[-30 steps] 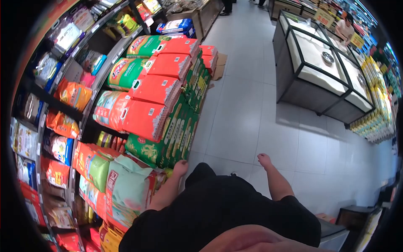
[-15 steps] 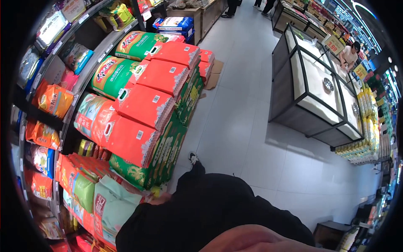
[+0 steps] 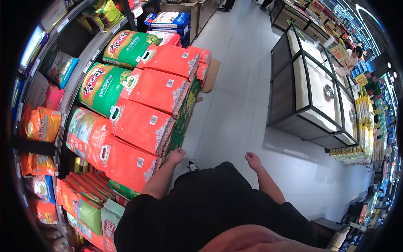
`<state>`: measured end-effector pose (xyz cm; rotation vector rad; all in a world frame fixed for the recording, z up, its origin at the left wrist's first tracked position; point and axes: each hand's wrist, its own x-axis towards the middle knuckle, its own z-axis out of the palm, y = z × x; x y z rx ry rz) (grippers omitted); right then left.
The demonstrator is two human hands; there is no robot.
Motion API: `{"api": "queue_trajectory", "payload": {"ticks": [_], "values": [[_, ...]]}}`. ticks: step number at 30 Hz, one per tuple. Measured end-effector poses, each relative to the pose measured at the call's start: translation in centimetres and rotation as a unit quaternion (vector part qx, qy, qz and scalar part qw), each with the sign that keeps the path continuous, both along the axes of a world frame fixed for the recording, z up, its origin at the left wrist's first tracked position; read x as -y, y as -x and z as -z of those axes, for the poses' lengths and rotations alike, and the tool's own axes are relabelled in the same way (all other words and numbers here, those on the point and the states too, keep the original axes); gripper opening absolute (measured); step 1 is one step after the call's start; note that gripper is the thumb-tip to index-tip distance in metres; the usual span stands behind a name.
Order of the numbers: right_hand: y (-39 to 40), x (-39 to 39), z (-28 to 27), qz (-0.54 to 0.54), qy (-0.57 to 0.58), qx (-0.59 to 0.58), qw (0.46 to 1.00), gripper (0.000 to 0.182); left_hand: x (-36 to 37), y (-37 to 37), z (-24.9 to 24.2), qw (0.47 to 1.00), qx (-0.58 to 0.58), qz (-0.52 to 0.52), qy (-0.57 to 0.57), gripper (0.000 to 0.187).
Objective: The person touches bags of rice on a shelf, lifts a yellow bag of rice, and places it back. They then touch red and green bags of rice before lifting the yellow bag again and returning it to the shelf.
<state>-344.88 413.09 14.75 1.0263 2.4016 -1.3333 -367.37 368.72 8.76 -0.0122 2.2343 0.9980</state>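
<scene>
My left hand (image 3: 176, 156) hangs beside the front corner of a stack of red rice bags (image 3: 133, 161), its fingers curled in and nothing showing in them. The nearest red bag has a white-rimmed handle hole and a barcode label. Over the grey floor to the right, my right hand (image 3: 252, 161) is held out from my body, loosely closed, with no object visible in it. Green rice bags (image 3: 95, 87) with red ends lie behind the red ones. Upright bags, among them a pale green bag (image 3: 112, 220), stand at the lower left.
Shelves with an orange bag (image 3: 43, 124) and other packs line the left. A black-framed bin (image 3: 308, 88) of white grain stands across the aisle floor (image 3: 222, 113), with price signs and a person (image 3: 352, 56) behind it. Flattened cardboard (image 3: 210, 75) lies by the stack.
My left hand has moved forward from low by the pale green bag to the stack's corner. My right hand has come into view. The view has shifted slightly, and my body is farther forward.
</scene>
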Motion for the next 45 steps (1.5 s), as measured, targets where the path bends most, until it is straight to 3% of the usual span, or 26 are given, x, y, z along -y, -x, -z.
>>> {"api": "queue_trajectory", "payload": {"ticks": [3,7,9,10,12,13,16,17,18,19,20,21,22,23,24,26,29,32,34,37,38,39,41,42,43,45], "values": [[2.9,-0.1,-0.7,-0.024,0.007,0.019,1.0,0.042,-1.8,0.6,-2.2,0.996,0.04,0.047,0.067,0.051],[-0.7,-5.9,9.3,-0.09,-0.011,0.139,0.986,0.029,1.5,-1.0,5.2,0.981,0.068,0.094,0.155,0.046],[-3.9,-11.1,14.3,-0.298,-0.032,0.241,0.923,0.048,3.2,-1.2,5.5,0.961,0.072,0.183,0.197,0.043],[-5.2,-13.1,16.5,-0.326,-0.03,0.279,0.903,0.048,3.9,-1.5,4.1,0.946,0.084,0.241,0.199,0.044],[-8.7,-16.9,21.2,-0.069,0.041,0.376,0.923,0.049,7.8,-3.4,9.1,0.963,0.125,0.117,0.21,0.041],[-8.7,-18.6,22.5,-0.009,0.055,0.399,0.915,0.05,8.4,-4.2,8.6,0.957,0.139,0.093,0.236,0.041],[-3.9,-24.6,20.9,-0.041,0.061,0.429,0.9,0.05,5.1,-4.0,5.5,0.945,0.143,0.081,0.282,0.041],[-3.4,-28.5,23.6,-0.145,0.074,0.35,0.923,0.051,3.5,-3.3,4.9,0.944,0.13,0.092,0.289,0.041],[1.5,-29.0,19.6,-0.133,-0.008,0.412,0.901,0.052,1.7,-2.3,4.7,0.942,0.108,0.116,0.296,0.042],[2.8,-31.3,23.8,-0.172,-0.069,0.339,0.923,0.053,-0.5,-0.8,5.0,0.936,0.067,0.158,0.306,0.042],[5.6,-34.0,24.7,-0.282,-0.114,0.299,0.905,0.053,-3.0,1.2,5.3,0.929,0.021,0.19,0.316,0.042],[9.7,-34.2,20.9,-0.228,-0.1,0.258,0.934,0.054,-5.7,3.0,5.4,0.936,-0.02,0.156,0.314,0.042],[13.0,-34.7,19.2,-0.147,-0.051,0.219,0.963,0.051,-10.1,5.1,2.3,0.97,-0.043,-0.034,0.238,0.042],[16.1,-34.7,17.7,-0.063,-0.005,0.166,0.984,0.046,-13.7,7.4,0.1,0.975,-0.069,-0.099,0.184,0.039],[19.0,-34.2,16.1,0.021,0.04,0.111,0.993,0.043,-17.1,9.5,-2.1,0.974,-0.11,-0.131,0.149,0.037],[24.4,-32.9,11.5,0.056,0.136,0.069,0.987,0.041,-22.4,13.7,-7.1,0.966,-0.175,-0.161,0.098,0.035],[28.6,-31.8,11.5,0.021,0.15,0.044,0.987,0.043,-26.7,19.3,-14.2,0.966,-0.193,-0.152,0.084,0.035],[29.0,-30.1,12.5,0.0,0.15,0.06,0.987,0.041,-26.6,23.7,-13.8,0.949,-0.248,-0.181,0.065,0.037],[27.3,-30.0,16.9,-0.081,0.073,0.111,0.988,0.04,-26.7,26.3,-14.7,0.943,-0.268,-0.186,0.068,0.039],[23.4,-29.8,17.9,-0.129,0.024,0.18,0.975,0.039,-24.7,30.1,-9.8,0.904,-0.374,-0.2,0.049,0.044],[22.6,-30.0,16.9,-0.16,0.037,0.212,0.963,0.042,-26.5,30.4,-14.9,0.908,-0.355,-0.204,0.09,0.053],[21.9,-30.5,15.6,-0.19,0.05,0.245,0.949,0.045,-26.5,31.2,-14.4,0.884,-0.39,-0.224,0.13,0.054],[18.9,-32.3,19.5,-0.212,0.022,0.284,0.935,0.045,-25.6,33.5,-13.0,0.823,-0.461,-0.26,0.208,0.057],[16.1,-36.2,25.5,-0.347,0.016,0.272,0.897,0.046,-24.9,34.5,-12.2,0.843,-0.397,-0.303,0.198,0.062],[15.7,-38.1,25.8,-0.468,0.009,0.237,0.851,0.047,-25.1,35.4,-12.7,0.842,-0.367,-0.322,0.23,0.064],[16.5,-40.3,24.2,-0.356,-0.006,0.302,0.884,0.048,-25.0,37.0,-13.5,0.835,-0.299,-0.356,0.294,0.068]]}}
